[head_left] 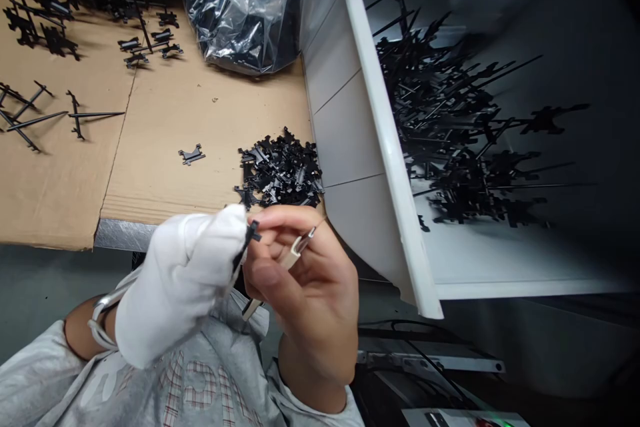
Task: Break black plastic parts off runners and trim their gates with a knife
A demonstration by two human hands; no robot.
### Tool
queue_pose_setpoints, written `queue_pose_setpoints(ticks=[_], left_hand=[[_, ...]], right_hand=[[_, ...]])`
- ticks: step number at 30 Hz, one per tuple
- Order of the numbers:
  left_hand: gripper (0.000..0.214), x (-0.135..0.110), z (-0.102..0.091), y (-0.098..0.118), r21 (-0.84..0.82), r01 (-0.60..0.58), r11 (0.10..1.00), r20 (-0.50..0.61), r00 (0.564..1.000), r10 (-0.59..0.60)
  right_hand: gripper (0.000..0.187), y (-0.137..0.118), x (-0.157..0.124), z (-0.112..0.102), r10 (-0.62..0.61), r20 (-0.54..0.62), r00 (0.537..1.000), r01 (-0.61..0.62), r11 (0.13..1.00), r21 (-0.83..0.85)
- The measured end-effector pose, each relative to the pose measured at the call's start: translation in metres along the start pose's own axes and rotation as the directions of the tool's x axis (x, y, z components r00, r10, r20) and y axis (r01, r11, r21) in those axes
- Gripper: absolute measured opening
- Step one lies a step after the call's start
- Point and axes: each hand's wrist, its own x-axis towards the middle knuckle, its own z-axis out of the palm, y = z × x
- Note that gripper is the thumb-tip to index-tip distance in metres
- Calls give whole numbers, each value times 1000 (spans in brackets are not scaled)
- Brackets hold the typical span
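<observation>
My left hand [185, 274], in a white glove, pinches a small black plastic part [245, 244] over the table's front edge. Bare and close beside it, my right hand [310, 287] has its fingers curled around a slim cream-handled knife [293, 254] with a narrow metal tip pointing up and right. Its thumb and index finger are right at the black part; whether they touch it I cannot tell. Beyond my hands lies a pile of similar black parts [283, 170], and a single black part [192, 154] rests on the cardboard to its left.
Cardboard [160, 100] covers the table. At right, a white bin [385, 147] holds many black moulded pieces [450, 100] on sprues. A clear plastic bag [245, 20] of black parts stands behind. Several sprues [75, 114] lie at left. Below right is a metal frame [430, 354] with cables.
</observation>
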Motion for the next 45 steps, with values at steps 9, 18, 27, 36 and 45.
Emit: queue_pose_setpoints(ticks=[9,18,27,36,45], left_hand=[[37,4,2,-15,430,-400,810,32,903,428],[56,55,-72,-42,834,177,522,-108,981,-160],[36,93,-71,-46,927,-8,375,118,955,-272],[39,80,-81,-49,718,56,694,191,942,-275],[17,20,-33,-48,170,-438,883,-162,871,463]], right_hand=[[20,-3,9,-14,-35,-2,999,34,987,-155],[9,-2,49,-60,-372,-226,900,-63,403,-913],[28,0,50,-56,-405,-258,877,-128,321,-939],[30,-4,17,-46,-183,-187,965,10,738,-675],[36,23,39,3,152,172,973,-192,950,245]])
